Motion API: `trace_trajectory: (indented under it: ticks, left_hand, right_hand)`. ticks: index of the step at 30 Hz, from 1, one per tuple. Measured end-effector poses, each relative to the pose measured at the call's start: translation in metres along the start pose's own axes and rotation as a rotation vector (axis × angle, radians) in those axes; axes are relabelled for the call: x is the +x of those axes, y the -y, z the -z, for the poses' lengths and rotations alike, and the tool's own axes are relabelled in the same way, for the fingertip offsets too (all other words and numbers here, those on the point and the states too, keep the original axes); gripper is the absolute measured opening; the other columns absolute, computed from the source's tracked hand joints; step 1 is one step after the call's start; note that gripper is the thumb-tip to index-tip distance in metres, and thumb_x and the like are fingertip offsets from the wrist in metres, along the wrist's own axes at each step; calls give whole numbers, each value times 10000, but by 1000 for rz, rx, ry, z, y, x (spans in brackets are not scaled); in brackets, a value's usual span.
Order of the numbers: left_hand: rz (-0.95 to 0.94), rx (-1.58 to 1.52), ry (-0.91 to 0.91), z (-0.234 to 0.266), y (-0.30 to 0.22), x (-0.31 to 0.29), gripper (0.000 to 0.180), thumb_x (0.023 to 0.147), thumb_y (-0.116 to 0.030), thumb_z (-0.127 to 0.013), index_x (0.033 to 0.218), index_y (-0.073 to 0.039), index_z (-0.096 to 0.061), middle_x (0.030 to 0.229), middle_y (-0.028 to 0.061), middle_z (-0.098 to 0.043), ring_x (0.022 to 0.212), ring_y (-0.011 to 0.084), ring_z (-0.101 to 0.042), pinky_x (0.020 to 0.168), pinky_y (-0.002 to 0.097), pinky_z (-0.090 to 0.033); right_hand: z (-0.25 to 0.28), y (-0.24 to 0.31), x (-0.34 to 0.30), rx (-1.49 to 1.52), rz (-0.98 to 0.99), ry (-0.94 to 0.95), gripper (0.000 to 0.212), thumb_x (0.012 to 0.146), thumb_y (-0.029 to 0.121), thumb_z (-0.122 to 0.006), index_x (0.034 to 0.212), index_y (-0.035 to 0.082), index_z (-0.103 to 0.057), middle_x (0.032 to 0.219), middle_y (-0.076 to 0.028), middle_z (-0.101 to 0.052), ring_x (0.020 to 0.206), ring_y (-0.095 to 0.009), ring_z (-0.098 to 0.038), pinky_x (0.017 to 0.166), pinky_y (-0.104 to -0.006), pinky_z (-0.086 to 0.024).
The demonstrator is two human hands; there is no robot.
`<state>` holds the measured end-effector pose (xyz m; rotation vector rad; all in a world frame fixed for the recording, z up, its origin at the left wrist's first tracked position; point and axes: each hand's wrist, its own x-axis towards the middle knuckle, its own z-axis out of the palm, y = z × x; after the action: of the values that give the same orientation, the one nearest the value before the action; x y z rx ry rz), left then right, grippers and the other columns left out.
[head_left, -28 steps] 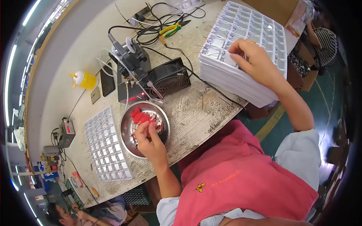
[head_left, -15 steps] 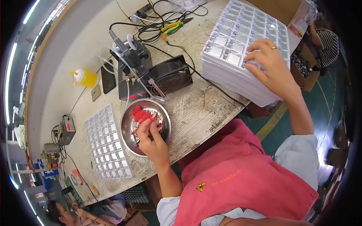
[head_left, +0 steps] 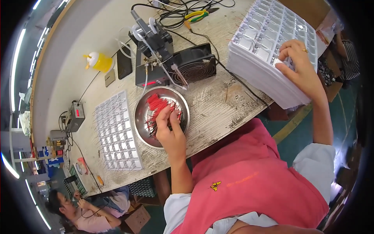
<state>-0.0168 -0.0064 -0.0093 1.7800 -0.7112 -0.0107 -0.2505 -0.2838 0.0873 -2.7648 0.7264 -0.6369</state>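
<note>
My left hand [head_left: 172,134] reaches over a round metal bowl [head_left: 139,134] with its thumb and fingers pinched. Its fingertips are among short red and black wires [head_left: 157,104] in the bowl; what they grip, if anything, is too small to make out. At the right, my right hand [head_left: 300,72], with a ring on one finger, is at the near edge of a stack of white plastic trays [head_left: 257,74]. Thumb and fingers close around a small white square part [head_left: 277,62] there. Similar white parts with thin wires fill the top tray's pockets.
Behind the bowl stands a soldering device [head_left: 156,46] with its tip pointing down, beside a black fan [head_left: 196,66]. A second white tray [head_left: 119,132] lies left of the bowl. A yellow bottle [head_left: 100,62], pliers [head_left: 198,15] and cables are farther back. A co-worker [head_left: 83,212] sits lower left.
The whole view has shifted, so the bench appears farther right. My right hand's fingers have closed in on a white square part. My left hand remains at the wires in the bowl.
</note>
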Motion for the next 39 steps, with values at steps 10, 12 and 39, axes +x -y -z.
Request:
trace_trajectory:
  ticks: [10,12,39]
  left_hand:
    - [4,26,22,1,-4,1,174,944,-33,-567,1103,34,-585,949,138,-698,854,180,-685,738,278,-533]
    - [11,25,16,2,-1,0,166,940,-35,-577,1091,33,-588,948,136,-699,855,180,-687,745,278,-530]
    - [-137,-58,32,-20,-16,11,108,899,13,-626,990,31,-571,907,125,-662,824,180,-687,732,274,-526]
  right_hand:
    - [-7,34,-9,92,21,-302,134,840,65,-647,886,25,-527,1042,-110,-577,1083,-271,-528,950,-356,-400]
    - [-16,50,-18,538,22,-306,106,863,31,-632,917,14,-543,992,-115,-593,982,-220,-597,866,-318,-464]
    - [-138,131,30,1223,-286,231,250,948,110,-581,1130,-9,-458,862,-57,-636,809,-91,-607,726,-244,-482]
